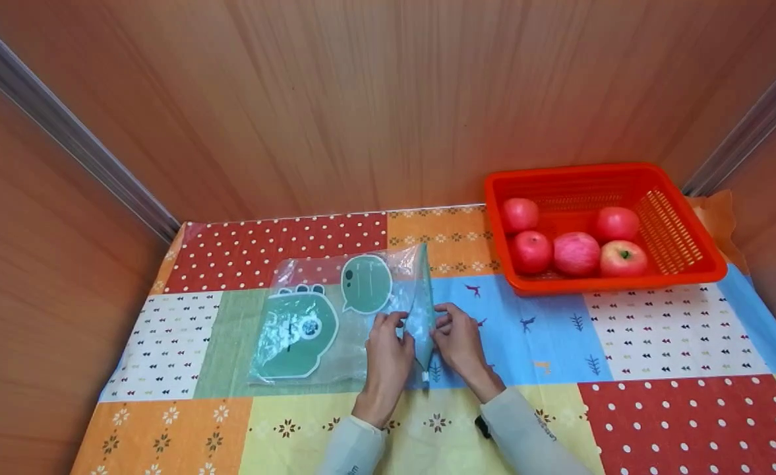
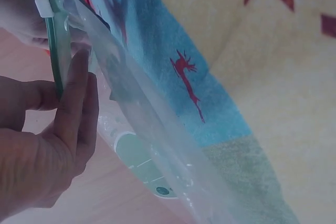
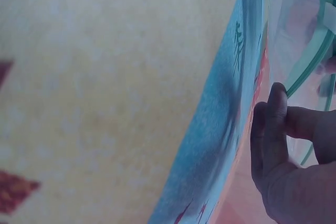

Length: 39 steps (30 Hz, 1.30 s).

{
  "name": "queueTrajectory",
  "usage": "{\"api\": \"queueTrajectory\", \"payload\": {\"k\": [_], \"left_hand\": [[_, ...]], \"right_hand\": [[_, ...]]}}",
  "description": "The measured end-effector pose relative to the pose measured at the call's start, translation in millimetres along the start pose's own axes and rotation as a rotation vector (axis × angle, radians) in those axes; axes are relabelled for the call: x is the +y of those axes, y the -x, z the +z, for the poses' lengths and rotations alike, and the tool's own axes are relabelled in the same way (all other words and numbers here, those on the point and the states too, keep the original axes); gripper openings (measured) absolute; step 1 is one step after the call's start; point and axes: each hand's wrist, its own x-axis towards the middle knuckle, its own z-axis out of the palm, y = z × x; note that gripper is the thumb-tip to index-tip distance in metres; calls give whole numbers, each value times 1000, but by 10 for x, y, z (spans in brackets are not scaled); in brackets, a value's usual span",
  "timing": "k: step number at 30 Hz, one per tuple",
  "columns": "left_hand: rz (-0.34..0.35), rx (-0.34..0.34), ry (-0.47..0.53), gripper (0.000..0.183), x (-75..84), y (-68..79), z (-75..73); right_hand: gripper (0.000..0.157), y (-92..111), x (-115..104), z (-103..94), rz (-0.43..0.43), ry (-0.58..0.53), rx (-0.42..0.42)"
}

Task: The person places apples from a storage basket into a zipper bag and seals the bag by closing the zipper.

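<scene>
A clear plastic slider zip bag (image 1: 401, 277) printed with a green dinosaur lies flat on the tablecloth, its green-edged mouth facing right. My left hand (image 1: 389, 363) pinches one side of the mouth; in the left wrist view its thumb and fingers meet at the green zip strip (image 2: 51, 51). Opposite it, my right hand (image 1: 461, 344) pinches the other green strip (image 3: 310, 59) between thumb and forefinger. The two strips stand apart between the hands. At the mouth's near end sits the white slider (image 1: 425, 377).
An orange-red plastic basket (image 1: 625, 285) holding several red apples (image 1: 577, 254) stands at the back right, against the wooden wall (image 1: 335, 119). Side panels (image 1: 38, 251) flank the table. A colourful patchwork cloth (image 1: 526, 330) covers the tabletop.
</scene>
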Motion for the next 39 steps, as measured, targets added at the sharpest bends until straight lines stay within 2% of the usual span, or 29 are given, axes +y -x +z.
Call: {"api": "queueTrajectory", "payload": {"k": [6, 14, 20, 27, 32, 39], "left_hand": [[-50, 45, 73, 21, 17, -13, -63], [-88, 112, 238, 23, 5, -22, -118], [-155, 122, 357, 21, 10, -22, -147], [-186, 78, 427, 15, -7, -10, -139], [-176, 43, 417, 16, -14, -1, -100], [-204, 4, 425, 16, -23, -5, -38]], "right_hand": [[31, -12, 25, -35, 11, -2, 14], [31, -44, 64, -93, 72, -27, -6], [29, -57, 81, -102, 108, -64, -6], [29, -54, 86, -108, 118, -78, 5], [30, -56, 91, -117, 74, -73, 20], [31, -64, 58, -172, 72, -62, 10]]}}
